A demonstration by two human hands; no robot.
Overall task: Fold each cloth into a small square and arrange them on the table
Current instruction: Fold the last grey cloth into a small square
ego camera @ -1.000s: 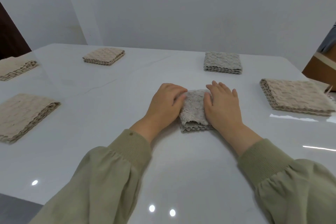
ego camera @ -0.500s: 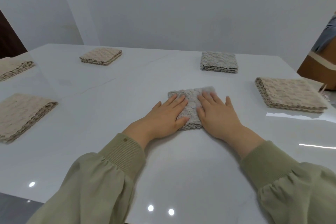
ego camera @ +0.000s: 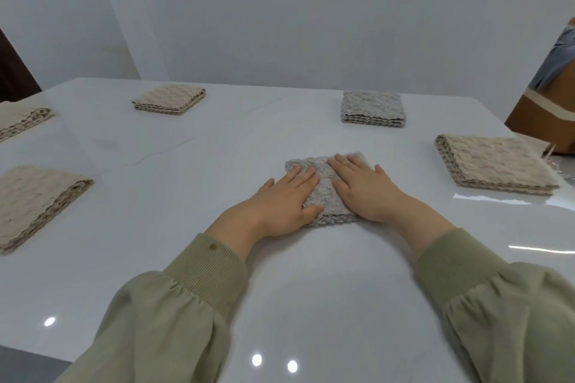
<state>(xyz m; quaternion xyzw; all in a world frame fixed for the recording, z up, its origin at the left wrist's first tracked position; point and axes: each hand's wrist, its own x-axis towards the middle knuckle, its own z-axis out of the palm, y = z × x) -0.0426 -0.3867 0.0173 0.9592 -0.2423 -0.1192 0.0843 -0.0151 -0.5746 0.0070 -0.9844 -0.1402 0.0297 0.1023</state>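
Observation:
A grey textured cloth [ego camera: 325, 193], folded into a small square, lies in the middle of the white table [ego camera: 174, 196]. My left hand [ego camera: 281, 205] lies flat on its left half with straight fingers. My right hand [ego camera: 362, 188] presses flat on its right half, fingers pointing away from me. Other folded cloths sit around it: a beige cloth [ego camera: 169, 99] at the far left, a grey cloth [ego camera: 372, 107] at the far right, a beige cloth [ego camera: 493, 163] on the right, and two beige cloths on the left [ego camera: 34, 199] [ego camera: 20, 120].
A brown cardboard box [ego camera: 547, 115] stands past the table's right edge. White walls close off the back. The glossy tabletop near me reflects ceiling lights.
One second ago the left hand's fingers were curled at the cloth's left edge. Both hands now lie flat on the folded cloth, which looks wider and flatter.

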